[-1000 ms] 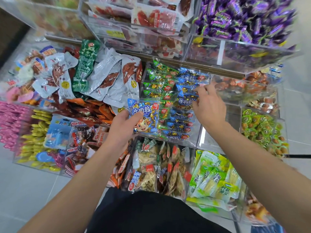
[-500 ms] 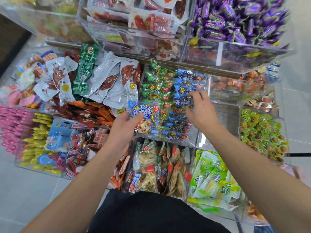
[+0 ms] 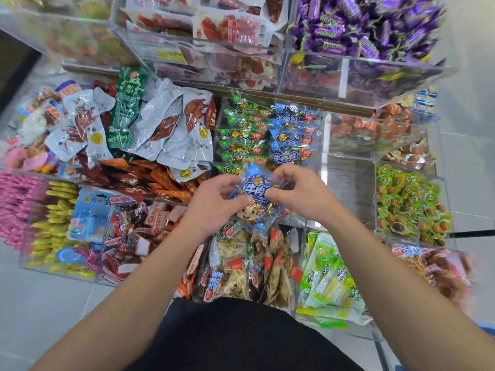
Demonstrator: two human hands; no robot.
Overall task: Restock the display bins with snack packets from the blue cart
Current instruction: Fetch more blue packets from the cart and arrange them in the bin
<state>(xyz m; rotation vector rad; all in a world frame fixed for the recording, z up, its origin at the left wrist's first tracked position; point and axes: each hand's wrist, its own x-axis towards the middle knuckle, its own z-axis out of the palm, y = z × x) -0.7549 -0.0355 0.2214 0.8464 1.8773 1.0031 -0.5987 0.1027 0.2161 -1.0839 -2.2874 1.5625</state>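
**Both hands hold one blue snack packet above the bins, ready to place**

Head-cam view looking down at a display of clear acrylic bins w/ mixed snacks. At centre frame, the left hand (image 3: 214,203) and right hand (image 3: 300,192) meet on a single blue snack packet (image 3: 258,207). Left thumb & fingers pinch its left edge; right fingers curl over its top-right corner. So both hands are clamped on the same packet, close together, nothing else held. The packet is tilted and held in the air, not yet in a bin.

At 12 o'clock from the packet, just beyond the hands, sits the bin (image 3: 320,167) holding matching blue packets (image 3: 293,135) in a stacked row, w/ a row of green packets (image 3: 245,129) touching them on the 9 o'clock side. At 3 o'clock is a compartment that looks mostly unfilled. At 6 o'clock, lower bins hold brown & yellow-green pouches. The blue cart is not in view.

Step in hand, as a judgement: mid-restock, the packet is being straightened or passed btwn hands before placing. Next move prob. calls for lifting it fwd toward 12 o'clock, laying it flat on the blue row, label up, aligned w/ the others, w/o knocking the green row.
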